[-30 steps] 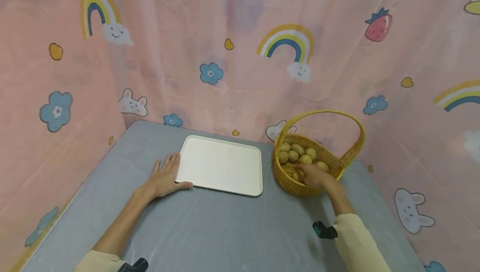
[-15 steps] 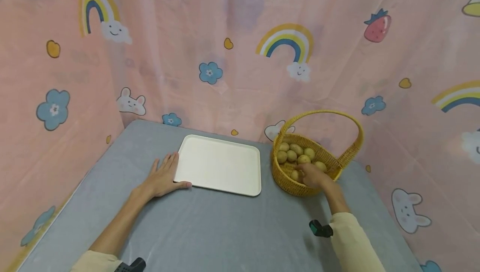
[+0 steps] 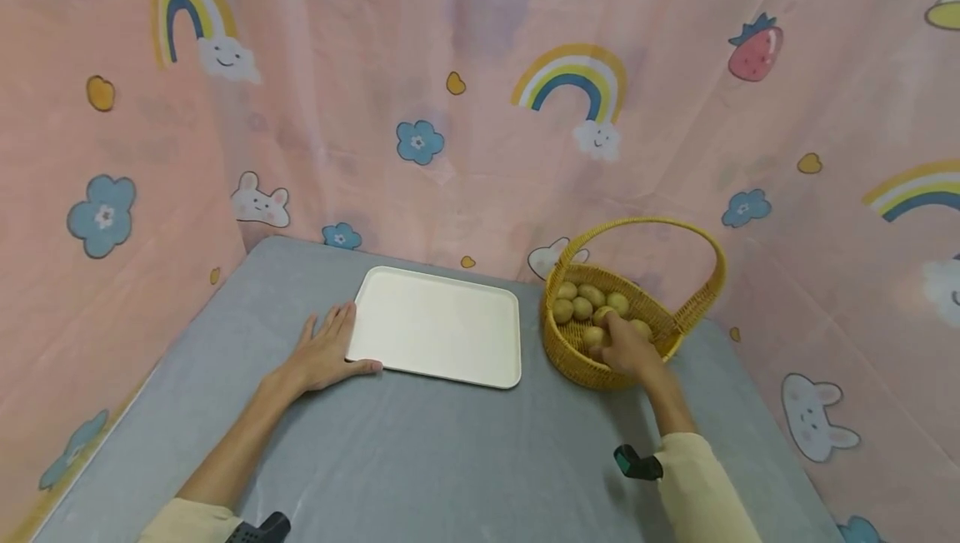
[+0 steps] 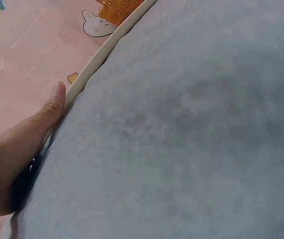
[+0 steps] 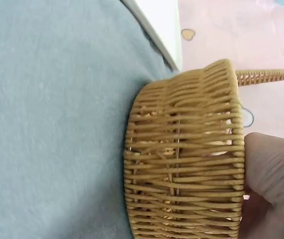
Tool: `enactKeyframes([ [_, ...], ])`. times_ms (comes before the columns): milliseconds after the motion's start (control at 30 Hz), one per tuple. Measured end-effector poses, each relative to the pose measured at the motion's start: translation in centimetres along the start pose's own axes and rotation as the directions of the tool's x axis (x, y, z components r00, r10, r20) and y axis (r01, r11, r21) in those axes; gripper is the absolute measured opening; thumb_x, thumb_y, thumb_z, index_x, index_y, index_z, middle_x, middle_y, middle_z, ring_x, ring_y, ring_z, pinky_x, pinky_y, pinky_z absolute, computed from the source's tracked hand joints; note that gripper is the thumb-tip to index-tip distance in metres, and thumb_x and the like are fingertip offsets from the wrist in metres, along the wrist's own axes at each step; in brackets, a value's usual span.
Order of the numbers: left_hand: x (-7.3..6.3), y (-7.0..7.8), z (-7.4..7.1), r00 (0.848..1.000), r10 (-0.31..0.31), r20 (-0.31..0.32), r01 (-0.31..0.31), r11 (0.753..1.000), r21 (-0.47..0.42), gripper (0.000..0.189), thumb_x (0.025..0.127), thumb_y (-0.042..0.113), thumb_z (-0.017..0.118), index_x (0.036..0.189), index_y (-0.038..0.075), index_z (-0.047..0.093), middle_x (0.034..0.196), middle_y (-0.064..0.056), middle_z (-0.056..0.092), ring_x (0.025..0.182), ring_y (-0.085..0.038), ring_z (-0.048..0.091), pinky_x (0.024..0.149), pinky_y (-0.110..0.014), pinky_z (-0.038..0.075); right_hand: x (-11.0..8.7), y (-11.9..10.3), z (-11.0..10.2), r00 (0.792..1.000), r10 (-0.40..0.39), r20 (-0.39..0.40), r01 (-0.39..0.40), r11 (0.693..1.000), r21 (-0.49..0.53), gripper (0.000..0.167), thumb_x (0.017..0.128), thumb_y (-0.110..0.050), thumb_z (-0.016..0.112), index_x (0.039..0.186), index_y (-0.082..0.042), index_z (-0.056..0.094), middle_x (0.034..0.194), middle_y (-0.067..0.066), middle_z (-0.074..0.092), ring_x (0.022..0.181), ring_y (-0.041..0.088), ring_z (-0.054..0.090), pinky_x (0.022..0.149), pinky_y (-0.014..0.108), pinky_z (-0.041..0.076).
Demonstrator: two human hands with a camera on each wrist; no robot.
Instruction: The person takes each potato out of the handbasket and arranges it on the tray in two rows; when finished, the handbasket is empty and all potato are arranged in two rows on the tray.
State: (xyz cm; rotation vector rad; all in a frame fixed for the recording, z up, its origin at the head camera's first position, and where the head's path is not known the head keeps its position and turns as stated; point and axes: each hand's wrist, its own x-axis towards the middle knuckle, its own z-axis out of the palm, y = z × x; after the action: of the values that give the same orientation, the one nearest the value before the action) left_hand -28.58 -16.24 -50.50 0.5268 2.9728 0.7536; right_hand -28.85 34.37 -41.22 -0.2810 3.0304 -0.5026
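A yellow wicker basket [image 3: 581, 369] holds several small, round, yellow-brown potatoes [image 3: 582, 308]. Inside its near side, my right hand [image 3: 632, 351] has its thumb and a finger around one potato [image 3: 594, 337]; its other fingers are partly hidden. In the right wrist view, the woven wall covers most of the right hand [image 5: 274, 174]. My left hand [image 3: 324, 360] lies with fingers spread at the left end of a white rectangular tray [image 3: 438, 326], the thumb along its near edge. The left wrist view shows that thumb against the tray's rim [image 4: 94, 64].
A grey cloth covers the table [image 3: 450, 460]. Behind it hangs a pink curtain [image 3: 480, 176] printed with rainbows and rabbits. The basket's tall arched handle [image 3: 652, 221] rises over the potatoes, and the basket stands just right of the tray.
My right hand's finger has moved up and away from the thumb, and the potato there has shifted slightly toward the back of the basket. My left hand stays at the tray.
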Motion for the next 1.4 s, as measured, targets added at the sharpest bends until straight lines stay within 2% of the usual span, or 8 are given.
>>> enactKeyframes([
  [167, 0.0, -0.1, -0.4, 1.000, -0.009, -0.005, 0.009, 1.000, -0.003, 0.125, 0.089, 0.071, 0.067, 0.164, -0.010, 0.008, 0.172, -0.031, 0.013, 0.161, -0.051, 0.010, 0.126, -0.072, 0.000, -0.6, -1.5, -0.2, 0.980, 0.062, -0.187, -0.052, 0.997, 0.055, 0.043, 0.095, -0.012, 0.071, 0.129, 0.007, 0.055, 0.122, 0.031, 0.067, 0.102, 0.045, 0.067, 0.079, 0.056, 0.055],
  [300, 0.3, 0.2, -0.8, 1.000, -0.008, -0.007, 0.008, 1.000, -0.006, 0.124, 0.090, 0.071, 0.067, 0.164, -0.010, 0.008, 0.173, -0.030, 0.013, 0.161, -0.051, 0.010, 0.126, -0.072, -0.001, -1.5, -3.5, -1.1, 0.937, 0.099, -0.334, -0.062, 0.991, 0.120, 0.049, 0.097, -0.014, 0.072, 0.138, 0.005, 0.053, 0.129, 0.031, 0.065, 0.111, 0.051, 0.066, 0.080, 0.061, 0.054],
  [533, 0.1, 0.1, -1.1, 1.000, -0.012, -0.005, 0.012, 1.000, 0.008, 0.125, 0.089, 0.071, 0.067, 0.164, -0.011, 0.009, 0.172, -0.032, 0.015, 0.161, -0.051, 0.012, 0.126, -0.072, 0.001, -3.0, -7.7, -2.2, 0.835, 0.011, -0.550, 0.063, 0.991, 0.116, 0.053, 0.094, -0.010, 0.077, 0.140, 0.007, 0.056, 0.135, 0.030, 0.064, 0.121, 0.050, 0.063, 0.096, 0.065, 0.053],
  [733, -0.3, 0.2, -1.5, 1.000, -0.021, 0.013, 0.021, 1.000, 0.002, 0.123, 0.089, 0.067, 0.070, 0.163, -0.011, 0.010, 0.171, -0.032, 0.018, 0.160, -0.052, 0.014, 0.125, -0.074, 0.003, -3.1, -10.9, -2.4, 0.788, -0.100, -0.608, 0.186, 0.979, 0.080, 0.047, 0.090, -0.007, 0.081, 0.131, 0.006, 0.062, 0.121, 0.025, 0.070, 0.099, 0.039, 0.069, 0.078, 0.050, 0.058],
  [833, -0.3, 0.3, -1.7, 0.999, -0.028, 0.037, 0.029, 1.000, -0.005, 0.123, 0.090, 0.068, 0.069, 0.163, -0.011, 0.010, 0.171, -0.032, 0.017, 0.160, -0.052, 0.014, 0.125, -0.075, 0.003, -2.7, -12.0, -2.2, 0.800, -0.118, -0.588, 0.243, 0.960, 0.138, 0.044, 0.090, -0.007, 0.082, 0.129, 0.004, 0.064, 0.111, 0.022, 0.072, 0.091, 0.033, 0.070, 0.072, 0.036, 0.057],
  [1000, -0.3, 0.5, -1.7, 0.998, -0.033, 0.056, 0.035, 0.999, -0.023, 0.125, 0.089, 0.071, 0.067, 0.164, -0.010, 0.008, 0.172, -0.031, 0.015, 0.161, -0.052, 0.011, 0.125, -0.075, 0.001, -1.1, -13.5, -1.3, 0.851, -0.142, -0.505, 0.320, 0.904, 0.285, 0.045, 0.091, -0.009, 0.082, 0.129, 0.005, 0.064, 0.102, 0.021, 0.074, 0.090, 0.029, 0.070, 0.074, 0.017, 0.054],
  [1233, 0.0, 0.4, -1.4, 0.999, 0.005, 0.046, -0.004, 1.000, -0.023, 0.132, 0.085, 0.082, 0.060, 0.164, -0.010, 0.009, 0.171, -0.034, 0.013, 0.160, -0.053, 0.011, 0.124, -0.076, 0.000, 1.3, -16.2, 0.7, 0.912, -0.151, -0.381, 0.313, 0.857, 0.409, 0.041, 0.092, -0.013, 0.081, 0.126, 0.002, 0.065, 0.102, 0.020, 0.075, 0.087, 0.027, 0.071, 0.071, 0.021, 0.056],
  [1400, 1.1, 0.4, -2.1, 0.996, 0.069, 0.056, -0.072, 0.996, 0.060, 0.138, 0.082, 0.092, 0.052, 0.163, -0.011, 0.010, 0.171, -0.035, 0.013, 0.159, -0.055, 0.012, 0.122, -0.079, 0.002, 2.8, -18.0, 1.9, 0.922, -0.181, -0.342, 0.326, 0.840, 0.433, 0.039, 0.089, -0.011, 0.083, 0.123, 0.000, 0.066, 0.098, 0.020, 0.076, 0.080, 0.026, 0.072, 0.065, 0.023, 0.056],
])
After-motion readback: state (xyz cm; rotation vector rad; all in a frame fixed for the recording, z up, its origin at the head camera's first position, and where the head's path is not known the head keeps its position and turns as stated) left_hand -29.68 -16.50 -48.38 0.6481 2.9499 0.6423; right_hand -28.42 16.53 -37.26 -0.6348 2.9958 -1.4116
